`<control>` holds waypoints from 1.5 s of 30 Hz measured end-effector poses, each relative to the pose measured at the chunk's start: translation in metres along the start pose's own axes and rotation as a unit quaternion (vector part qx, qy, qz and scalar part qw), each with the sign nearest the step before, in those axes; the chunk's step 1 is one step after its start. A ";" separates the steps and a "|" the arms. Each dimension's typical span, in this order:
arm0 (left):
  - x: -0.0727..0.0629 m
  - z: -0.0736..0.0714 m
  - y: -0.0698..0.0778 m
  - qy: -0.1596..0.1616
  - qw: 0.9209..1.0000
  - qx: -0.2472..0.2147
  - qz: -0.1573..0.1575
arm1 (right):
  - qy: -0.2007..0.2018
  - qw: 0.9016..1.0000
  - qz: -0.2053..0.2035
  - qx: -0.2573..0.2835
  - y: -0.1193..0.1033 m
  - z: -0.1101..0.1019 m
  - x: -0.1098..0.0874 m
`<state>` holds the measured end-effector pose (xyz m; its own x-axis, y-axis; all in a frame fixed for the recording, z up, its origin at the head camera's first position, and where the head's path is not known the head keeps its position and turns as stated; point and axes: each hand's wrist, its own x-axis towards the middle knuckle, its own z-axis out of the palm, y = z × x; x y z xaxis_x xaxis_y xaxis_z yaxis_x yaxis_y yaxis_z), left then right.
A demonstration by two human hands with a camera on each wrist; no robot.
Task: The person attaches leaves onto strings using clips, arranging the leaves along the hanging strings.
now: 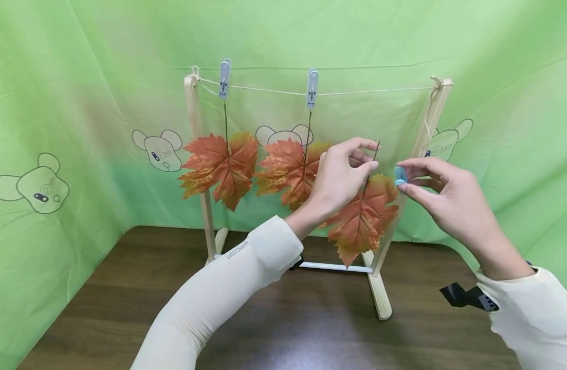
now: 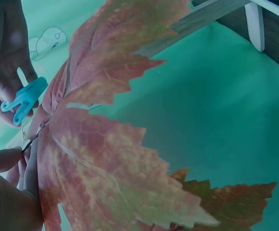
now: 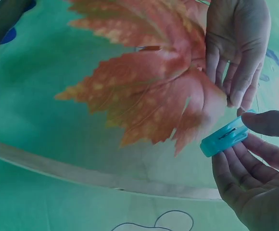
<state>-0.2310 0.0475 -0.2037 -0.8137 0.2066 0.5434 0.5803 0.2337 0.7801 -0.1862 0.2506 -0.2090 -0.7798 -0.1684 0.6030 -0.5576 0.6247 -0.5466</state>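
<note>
An orange-red artificial maple leaf (image 1: 364,221) hangs below my left hand (image 1: 341,172), which pinches its dark stem between thumb and fingers. To the right, my right hand (image 1: 454,198) holds a blue clothespin (image 1: 400,176) between thumb and fingertips. In the right wrist view the clothespin (image 3: 224,139) lies a little apart from the left fingers. Two similar leaves, one at the left (image 1: 220,169) and one in the middle (image 1: 288,169), hang by their stems from grey clothespins on the string (image 1: 366,92). The left forearm and hand partly cover the middle leaf.
The string runs between two wooden posts, left (image 1: 193,108) and right (image 1: 433,113). A white bar (image 1: 334,266) joins them low down, above wooden feet (image 1: 380,298) on the brown table (image 1: 292,324). Green cloth (image 1: 357,31) with mouse-head drawings surrounds the back and sides.
</note>
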 end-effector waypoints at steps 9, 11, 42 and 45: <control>0.012 0.007 0.005 0.028 0.999 -0.013 -0.015 | 0.024 0.996 0.038 0.083 -0.006 -0.011 0.018; 0.014 0.008 0.005 0.032 0.999 -0.018 -0.018 | 0.029 0.994 0.038 0.093 -0.006 -0.013 0.021; 0.031 0.018 0.019 0.089 0.995 -0.012 -0.044 | 0.082 0.914 -0.021 0.396 -0.038 -0.029 0.079; 0.033 0.020 0.021 0.093 0.995 -0.005 -0.047 | 0.086 0.914 -0.008 0.396 -0.041 -0.031 0.083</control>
<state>-0.2447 0.0779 -0.1752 -0.8575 0.0042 0.5144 0.5009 0.2348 0.8331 -0.2191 0.2345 -0.1179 -0.7519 -0.0081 0.6592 -0.6522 -0.1362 -0.7457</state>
